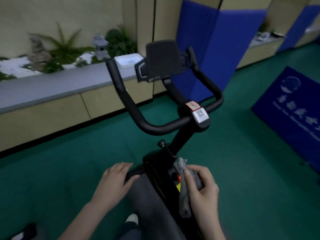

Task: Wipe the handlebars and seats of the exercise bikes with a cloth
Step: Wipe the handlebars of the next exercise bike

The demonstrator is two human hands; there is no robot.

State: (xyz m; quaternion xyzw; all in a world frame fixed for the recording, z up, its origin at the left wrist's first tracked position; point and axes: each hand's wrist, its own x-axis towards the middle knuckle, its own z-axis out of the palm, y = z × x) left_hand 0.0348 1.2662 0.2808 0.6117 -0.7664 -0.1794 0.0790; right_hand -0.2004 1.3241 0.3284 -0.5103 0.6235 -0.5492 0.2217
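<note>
Green floor (69, 161) below; my right grip (201, 189) clenches the grey cloth (184, 196), left grip (115, 181) released beside it. I should carry the cloth up to the handlebars (131, 108) ahead, wrapping each bar fully

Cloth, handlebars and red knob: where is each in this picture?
Cloth (183, 194): head view, the grey strip hanging below the right hand (202, 189).
Handlebars (133, 110): head view, the left bar's middle stretch.
Red knob (179, 178): head view, its visible red edge beside the cloth.
</note>
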